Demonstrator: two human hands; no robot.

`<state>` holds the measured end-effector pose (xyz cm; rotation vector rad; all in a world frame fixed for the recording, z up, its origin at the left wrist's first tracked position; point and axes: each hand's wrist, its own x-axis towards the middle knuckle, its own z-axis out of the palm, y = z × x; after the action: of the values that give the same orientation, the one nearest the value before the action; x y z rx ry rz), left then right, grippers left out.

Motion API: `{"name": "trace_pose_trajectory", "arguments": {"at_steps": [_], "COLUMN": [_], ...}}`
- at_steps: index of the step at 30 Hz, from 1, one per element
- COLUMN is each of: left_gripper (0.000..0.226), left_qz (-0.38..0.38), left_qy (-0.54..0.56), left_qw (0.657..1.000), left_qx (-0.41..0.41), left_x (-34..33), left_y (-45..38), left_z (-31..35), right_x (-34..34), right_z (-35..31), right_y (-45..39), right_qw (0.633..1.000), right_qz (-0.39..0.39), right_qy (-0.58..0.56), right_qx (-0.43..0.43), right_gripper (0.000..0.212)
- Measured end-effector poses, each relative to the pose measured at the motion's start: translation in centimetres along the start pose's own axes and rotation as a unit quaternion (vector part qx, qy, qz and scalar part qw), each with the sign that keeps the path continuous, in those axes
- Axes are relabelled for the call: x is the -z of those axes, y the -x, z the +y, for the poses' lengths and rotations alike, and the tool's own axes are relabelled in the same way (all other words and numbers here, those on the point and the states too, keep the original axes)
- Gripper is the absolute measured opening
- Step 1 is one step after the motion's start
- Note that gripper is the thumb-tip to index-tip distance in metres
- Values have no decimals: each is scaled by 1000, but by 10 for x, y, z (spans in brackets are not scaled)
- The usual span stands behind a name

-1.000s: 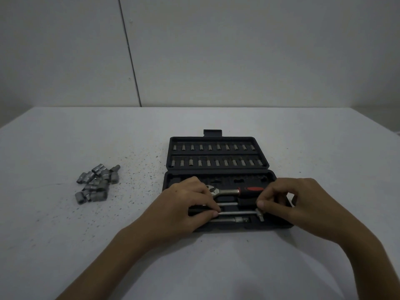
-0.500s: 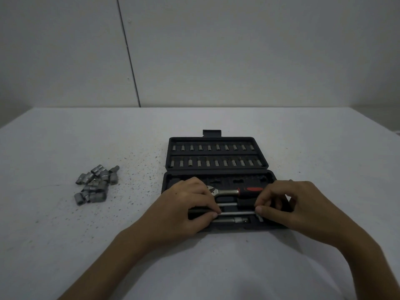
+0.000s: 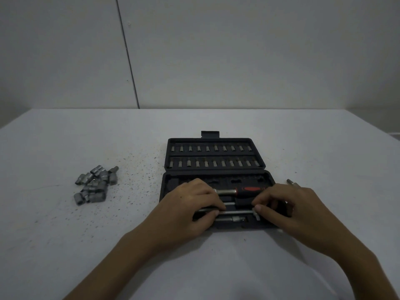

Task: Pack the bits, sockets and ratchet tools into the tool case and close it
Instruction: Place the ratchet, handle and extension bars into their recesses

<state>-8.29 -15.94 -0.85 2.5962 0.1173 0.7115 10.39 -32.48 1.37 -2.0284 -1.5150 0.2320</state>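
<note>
Pinching the two ends of a thin metal bar (image 3: 234,212), the left hand (image 3: 186,210) and right hand (image 3: 296,210) hold it lengthwise over the near part of the open tool case (image 3: 215,185), which lies flat near the middle of the desk (image 3: 216,267). The left fingers curl over the bar's left end and hide it, so what that end looks like cannot be told; the right thumb and forefinger close on a small cross-piece at the right end. Whether the bar already sits in a slot or hangs just above it is not clear in the dim light.

Just beyond the bar in the tray lies the ratchet (image 3: 240,190), with its steel shaft and red-and-black grip; its head is covered by the left knuckles and the grip's far end by the right fingers. Another short steel piece (image 3: 232,219) shows between the hands, just nearer than the bar, partly in shadow. The lid half, toward the far edge of the desk, carries two rows of bits (image 3: 211,155) standing in their holders; their tips are too small to tell apart.

Well apart from the case, toward the left edge of the desk, a loose heap of sockets (image 3: 95,185) lies in a jumble. A small metal piece (image 3: 292,182) pokes out just beyond the right hand, mostly hidden by it. Dark specks (image 3: 138,176) dust the desk between the heap and the case
</note>
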Motion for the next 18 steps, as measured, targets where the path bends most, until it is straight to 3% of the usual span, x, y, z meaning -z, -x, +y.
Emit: {"name": "trace_pose_trajectory", "arguments": {"at_steps": [6,18], "left_gripper": [24,22], "left_qz": [11,-2], "left_qy": [-20,-27], "left_qw": [1000,1000], "left_qx": [8,16], "left_x": [-10,-44], "left_y": [-11,-61], "left_z": [10,38], "right_x": [1,21], "right_z": [-1,26], "right_y": [-1,-22], "right_qw": [999,980], "right_qz": [39,112], "right_qy": [-5,101], "right_qx": [-15,-129], "right_gripper": [14,10]}}
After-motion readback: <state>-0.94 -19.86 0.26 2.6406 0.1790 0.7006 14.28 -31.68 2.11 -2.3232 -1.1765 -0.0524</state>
